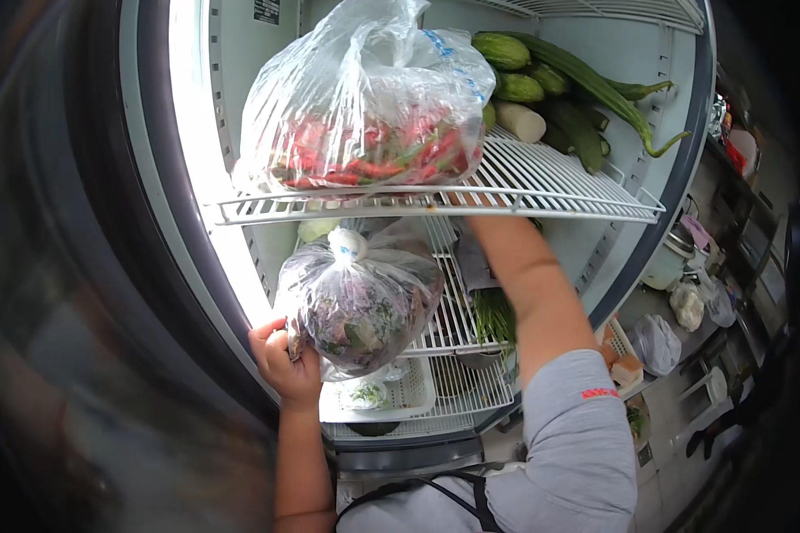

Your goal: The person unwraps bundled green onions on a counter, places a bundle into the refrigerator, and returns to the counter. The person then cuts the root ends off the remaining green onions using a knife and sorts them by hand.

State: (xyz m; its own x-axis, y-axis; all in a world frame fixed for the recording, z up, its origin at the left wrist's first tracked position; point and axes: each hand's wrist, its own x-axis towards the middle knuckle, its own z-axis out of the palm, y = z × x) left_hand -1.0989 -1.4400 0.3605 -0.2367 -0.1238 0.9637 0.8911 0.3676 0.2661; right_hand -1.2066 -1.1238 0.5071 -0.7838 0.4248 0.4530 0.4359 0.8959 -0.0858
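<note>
My left hand [286, 360] is at the left side of a tied clear plastic bag of dark leafy greens [364, 315], its fingers curled on the bag's edge. This bag sits at the front of the middle wire shelf [444, 333]. My right arm [529, 284] reaches deep into the fridge, under the upper shelf [542, 173]. The right hand itself is hidden behind that shelf and what stands on it. Near the right forearm lies a bunch of thin green stalks [493, 315].
On the upper shelf stand a large plastic bag of red chillies [373, 155], cucumbers [520, 87], long green gourds [587, 75] and a white radish [520, 122]. A white basket [409, 395] is below. Outside, at right, are plastic bags [658, 345] on a counter.
</note>
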